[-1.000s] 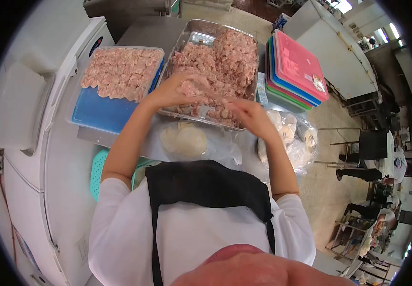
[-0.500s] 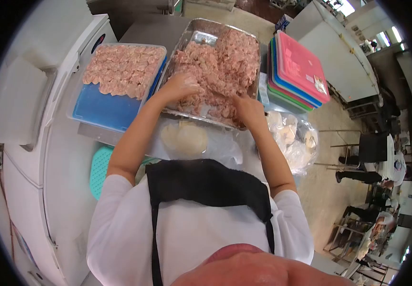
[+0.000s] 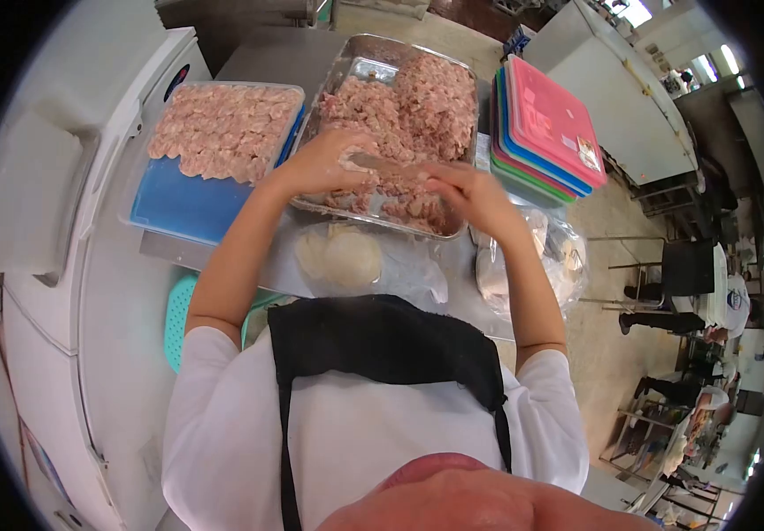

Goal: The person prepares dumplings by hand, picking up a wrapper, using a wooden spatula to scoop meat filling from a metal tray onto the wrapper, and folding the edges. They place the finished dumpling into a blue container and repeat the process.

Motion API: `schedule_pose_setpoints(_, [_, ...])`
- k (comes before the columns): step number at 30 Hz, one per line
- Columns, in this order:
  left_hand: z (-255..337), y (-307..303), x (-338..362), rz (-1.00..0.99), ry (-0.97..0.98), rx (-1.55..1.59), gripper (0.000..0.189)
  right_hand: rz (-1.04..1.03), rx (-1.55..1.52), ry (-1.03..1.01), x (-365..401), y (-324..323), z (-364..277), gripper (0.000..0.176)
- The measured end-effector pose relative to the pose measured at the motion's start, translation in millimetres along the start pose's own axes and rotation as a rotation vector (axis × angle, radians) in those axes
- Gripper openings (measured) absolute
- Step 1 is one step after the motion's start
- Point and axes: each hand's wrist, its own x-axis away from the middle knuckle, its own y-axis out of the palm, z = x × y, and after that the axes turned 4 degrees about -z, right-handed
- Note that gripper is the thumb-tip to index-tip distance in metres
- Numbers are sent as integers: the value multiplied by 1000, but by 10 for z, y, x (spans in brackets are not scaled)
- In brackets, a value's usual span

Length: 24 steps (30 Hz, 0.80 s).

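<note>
A deep metal tray (image 3: 311,133) of pinkish ground meat mixture (image 3: 435,97) lies in front of me. Over its near part, my right hand (image 3: 470,190) pinches a thin flat spatula (image 3: 375,162), slightly blurred, whose blade reaches left to my other hand. My left hand (image 3: 329,162) is cupped with curled fingers at the tray's left side, touching or nearly touching the blade; what lies in its palm is hidden. Round pale dough wrappers (image 3: 353,257) rest on plastic film just below the tray.
On the left, a clear-rimmed blue tray (image 3: 191,208) carries rows of filled dumplings (image 3: 222,128). Stacked coloured lids (image 3: 545,124) stand right of the meat. Below them is a plastic bag (image 3: 568,252) of wrappers. A turquoise basket (image 3: 178,323) sits lower left; people work far right.
My right hand has lifted out of the meat and moved up toward my left hand, bringing the spatula blade into view. My left hand has turned into a cupped shape.
</note>
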Motion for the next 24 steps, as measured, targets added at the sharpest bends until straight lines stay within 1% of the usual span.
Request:
schedule_pose_setpoints(1, [-69,65,54,83,-18,20,59,-20,185,176,-9,-137,-198,27])
schedule_pose_setpoints(2, [-130,99,90,166,-36,40,62,57,189,106,11,-87,-238,27])
schedule_pose_setpoints(4, [-136,60,80,144,-45,-13,64,211,192,-25,24,38,-294,26])
schedule_pose_setpoints(5, [-131,52,69,132,-48,-38,65,112,297,46,8,39,-320,26])
schedule_pose_setpoints(8, [-61,63,83,214,-77,32,60,61,271,96,-32,-195,-279,29])
schedule_pose_setpoints(11, [115,-27,108,205,-23,203,55,117,90,47,-3,-242,-338,32])
schedule_pose_setpoints(14, [9,-3,100,276,-4,219,47,115,-4,11,-89,233,-184,33])
schedule_pose_setpoints(15, [-28,-39,138,323,-97,181,46,69,-115,90,-114,315,-149,30])
schedule_pose_setpoints(17, [-108,-140,286,436,-296,101,44,125,-173,106,-92,556,101,31])
schedule_pose_setpoints(18, [-96,-254,423,429,-299,129,45,150,-207,113,-72,614,185,32])
schedule_pose_setpoints(19, [-55,-432,605,420,-302,155,46,104,-240,214,-26,611,195,31])
schedule_pose_setpoints(20, [-61,-560,796,408,-303,183,48,128,-255,229,30,647,274,32])
schedule_pose_setpoints(22, [-413,-679,1168,638,-368,227,54,181,-283,267,152,809,532,33])
schedule_pose_setpoints(24, [-763,-836,1610,737,-515,-26,56,227,-277,386,252,912,687,31])
